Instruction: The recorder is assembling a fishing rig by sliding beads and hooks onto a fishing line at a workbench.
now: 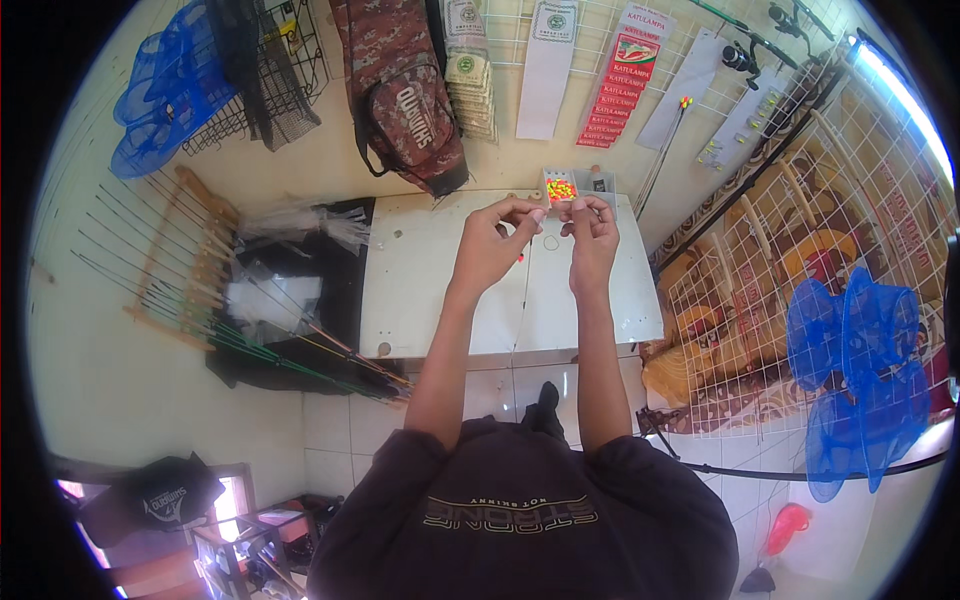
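Note:
Above the white table (430, 300), my left hand (492, 245) is closed, its thumb and index finger pinched together. My right hand (593, 240), also in a pinch, faces it a short gap away. Whatever sits between the fingertips is too small to make out. Just beyond the hands stands a small white box (547, 178) holding several red, yellow and green fishing floats (561, 190). A tiny red piece (520, 258) shows beside my left hand. Below the hands, a thin line (525, 285) runs toward the table's near edge.
A clear container (609, 184) adjoins the box. Fishing rods (290, 350) stand in a wooden rack (205, 240) at left. A camouflage rod bag (405, 110) hangs over the table's back edge. Blue nets (855, 350) hang on a wire grid at right.

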`<state>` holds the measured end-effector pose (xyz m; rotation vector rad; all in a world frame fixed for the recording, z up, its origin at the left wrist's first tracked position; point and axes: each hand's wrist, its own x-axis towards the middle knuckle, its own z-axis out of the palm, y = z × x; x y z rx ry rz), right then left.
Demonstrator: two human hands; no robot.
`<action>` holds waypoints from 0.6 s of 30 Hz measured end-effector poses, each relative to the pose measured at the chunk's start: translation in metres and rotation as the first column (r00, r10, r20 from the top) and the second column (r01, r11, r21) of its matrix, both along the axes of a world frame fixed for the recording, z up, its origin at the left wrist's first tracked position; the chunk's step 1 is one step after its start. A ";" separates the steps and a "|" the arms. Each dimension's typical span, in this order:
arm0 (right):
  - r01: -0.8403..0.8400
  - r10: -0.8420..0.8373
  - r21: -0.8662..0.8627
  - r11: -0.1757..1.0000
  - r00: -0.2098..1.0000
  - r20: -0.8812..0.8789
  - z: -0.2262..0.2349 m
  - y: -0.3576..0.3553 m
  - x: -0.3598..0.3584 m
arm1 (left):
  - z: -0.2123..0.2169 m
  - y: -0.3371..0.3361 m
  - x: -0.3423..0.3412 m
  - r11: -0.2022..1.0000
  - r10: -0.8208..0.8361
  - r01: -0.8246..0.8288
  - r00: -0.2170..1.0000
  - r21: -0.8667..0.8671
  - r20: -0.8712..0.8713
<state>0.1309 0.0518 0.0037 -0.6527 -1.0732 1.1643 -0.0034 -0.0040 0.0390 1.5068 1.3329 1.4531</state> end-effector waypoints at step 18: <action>0.202 -0.187 -0.243 0.949 0.979 0.083 -0.022 0.009 0.005 | -0.014 0.001 -0.002 0.973 0.172 -0.146 0.974 0.178 -0.144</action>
